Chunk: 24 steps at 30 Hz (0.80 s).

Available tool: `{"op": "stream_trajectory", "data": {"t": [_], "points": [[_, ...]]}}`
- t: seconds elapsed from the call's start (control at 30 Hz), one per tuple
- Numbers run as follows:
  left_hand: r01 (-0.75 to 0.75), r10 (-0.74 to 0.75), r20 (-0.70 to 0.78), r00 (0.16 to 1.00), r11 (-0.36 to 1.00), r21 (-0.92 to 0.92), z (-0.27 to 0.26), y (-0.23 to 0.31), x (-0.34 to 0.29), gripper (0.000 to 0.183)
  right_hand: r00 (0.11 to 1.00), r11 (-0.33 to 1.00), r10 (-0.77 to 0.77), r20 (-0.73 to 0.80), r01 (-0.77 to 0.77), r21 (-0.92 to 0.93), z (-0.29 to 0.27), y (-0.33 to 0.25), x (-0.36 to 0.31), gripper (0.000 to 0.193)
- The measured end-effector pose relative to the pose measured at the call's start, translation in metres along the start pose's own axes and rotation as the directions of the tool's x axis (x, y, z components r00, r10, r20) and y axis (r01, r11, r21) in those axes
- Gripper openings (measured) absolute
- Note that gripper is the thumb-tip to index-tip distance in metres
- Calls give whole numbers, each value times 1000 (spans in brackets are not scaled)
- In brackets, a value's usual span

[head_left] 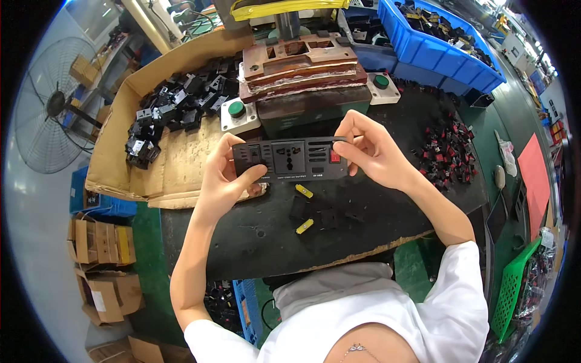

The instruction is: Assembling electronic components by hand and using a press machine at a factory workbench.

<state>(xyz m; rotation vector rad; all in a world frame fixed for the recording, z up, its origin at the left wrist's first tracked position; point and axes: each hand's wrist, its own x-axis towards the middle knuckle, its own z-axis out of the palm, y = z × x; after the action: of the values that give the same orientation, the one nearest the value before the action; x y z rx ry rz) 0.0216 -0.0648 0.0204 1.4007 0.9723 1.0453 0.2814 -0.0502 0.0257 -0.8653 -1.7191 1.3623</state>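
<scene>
Between both hands I hold up a black plastic socket panel (308, 167) with slots, a power socket and a red switch (334, 156) at its right end. My left hand (227, 172) grips the left end, thumb across the front. At the right end, my right hand (369, 148) has thumb and fingers at the edge beside the red switch. Below the panel, two small yellow pieces, one upper (304, 191) and one lower (304, 226), lie on the black worktable (242, 242) among small black parts (328, 218).
Behind the panel stands a press fixture (305, 72) flanked by green buttons (236, 109). A cardboard tray (115, 163) with black parts is at left. Small red-and-black switches (448, 151) lie piled at right, and a blue crate (448, 51) of parts sits at back right.
</scene>
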Motion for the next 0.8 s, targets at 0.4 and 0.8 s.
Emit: {"op": "stream_trajectory", "data": {"t": [0.4,0.8], "points": [[89,-21,173,985,915,-393,-20,-3,-5,33,907,566,398,142,-364,740,-6,11,10,10],[-231,212,-93,973,921,-313,36,-8,-30,20,964,951,-254,75,263,-164,22,-35,19,17]]}}
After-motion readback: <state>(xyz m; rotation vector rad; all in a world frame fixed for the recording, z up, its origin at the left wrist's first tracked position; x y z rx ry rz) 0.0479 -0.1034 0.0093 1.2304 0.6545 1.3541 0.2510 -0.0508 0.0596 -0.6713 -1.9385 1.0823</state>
